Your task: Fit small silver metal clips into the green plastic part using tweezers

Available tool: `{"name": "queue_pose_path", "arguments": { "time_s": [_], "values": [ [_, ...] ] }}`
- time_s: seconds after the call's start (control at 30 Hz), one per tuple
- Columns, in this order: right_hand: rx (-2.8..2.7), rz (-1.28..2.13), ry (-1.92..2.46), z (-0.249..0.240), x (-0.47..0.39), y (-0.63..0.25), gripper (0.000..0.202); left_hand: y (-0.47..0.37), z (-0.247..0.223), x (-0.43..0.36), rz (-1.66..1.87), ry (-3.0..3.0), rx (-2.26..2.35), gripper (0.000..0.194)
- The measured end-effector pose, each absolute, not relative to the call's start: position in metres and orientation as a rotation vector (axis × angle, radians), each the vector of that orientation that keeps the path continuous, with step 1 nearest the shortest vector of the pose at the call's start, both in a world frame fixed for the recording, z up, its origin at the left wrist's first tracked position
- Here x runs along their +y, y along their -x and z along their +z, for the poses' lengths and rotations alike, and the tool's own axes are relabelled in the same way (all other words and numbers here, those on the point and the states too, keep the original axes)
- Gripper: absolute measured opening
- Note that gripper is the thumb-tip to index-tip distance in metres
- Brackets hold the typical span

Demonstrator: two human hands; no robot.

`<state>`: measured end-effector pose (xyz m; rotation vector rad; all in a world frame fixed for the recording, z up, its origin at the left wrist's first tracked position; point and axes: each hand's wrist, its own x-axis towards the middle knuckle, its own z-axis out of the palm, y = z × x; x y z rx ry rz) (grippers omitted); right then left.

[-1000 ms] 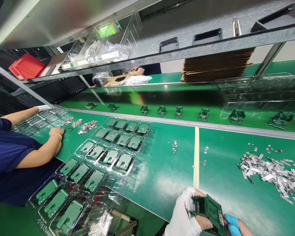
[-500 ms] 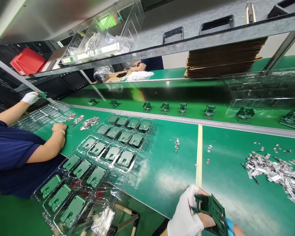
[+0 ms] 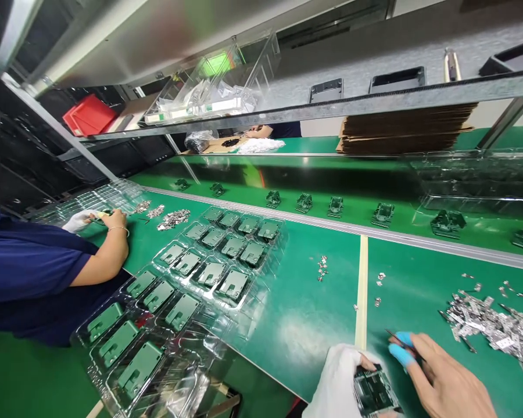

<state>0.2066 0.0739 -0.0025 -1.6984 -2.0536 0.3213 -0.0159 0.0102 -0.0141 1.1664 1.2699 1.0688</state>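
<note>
My left hand, in a white glove, is closed round a dark green plastic housing at the bottom of the view, its open inner side facing up. Just right of it, my right hand wears blue finger covers and pinches a thin dark pointed tool, whose exact kind I cannot make out. The tool's tip points left, apart from the housing. Small metal pieces lie on the green bench beyond, beside a pale yellow tape strip. A heap of flat metal strips is to the right.
Clear trays hold several green housings at left. A co-worker's hands work beyond them near small metal piles. Green assemblies line the belt behind a metal rail. A shelf edge crosses overhead.
My right hand has come away from the housing to the right, with the thin tool now showing. The housing has turned in my left hand. The co-worker's gloved hand has lowered to the other hand.
</note>
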Motion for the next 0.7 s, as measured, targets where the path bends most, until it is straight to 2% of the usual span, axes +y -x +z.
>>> {"name": "queue_pose_path", "arguments": {
  "time_s": [0.07, 0.13, 0.27, 0.33, 0.5, 0.53, 0.6, 0.7],
  "values": [
    [-2.105, 0.321, 1.709, 0.009, 0.095, -0.184, 0.037, 0.012, -0.025, 0.01, 1.108, -1.169, 1.281, 0.083],
    [-2.116, 0.331, 1.715, 0.014, 0.112, -0.163, 0.035, 0.009, -0.036, 0.012, 1.17, -1.218, 1.309, 0.086],
    [-2.118, 0.377, 1.728, 0.011, 0.134, -0.138, 0.033, 0.005, -0.058, 0.021, 1.149, -1.341, 1.308, 0.062],
    [-2.093, 0.415, 1.744, 0.011, 0.14, -0.137, 0.03, 0.003, -0.067, 0.027, 1.094, -1.382, 1.376, 0.059],
    [-1.908, 0.587, 1.817, 0.025, 0.131, -0.166, 0.037, -0.001, -0.056, 0.036, 1.123, -1.724, 1.477, 0.099],
    [-1.88, 0.64, 1.811, 0.029, 0.123, -0.175, 0.042, 0.0, -0.047, 0.038, 1.234, -1.822, 1.47, 0.097],
    [-1.811, 0.821, 1.763, 0.032, 0.101, -0.187, 0.048, 0.0, -0.025, 0.04, 1.523, -2.032, 1.368, 0.079],
    [-1.411, 1.228, 1.632, 0.03, 0.054, -0.189, 0.05, -0.006, 0.003, 0.041, 1.925, -2.119, 1.237, 0.033]
  ]
}}
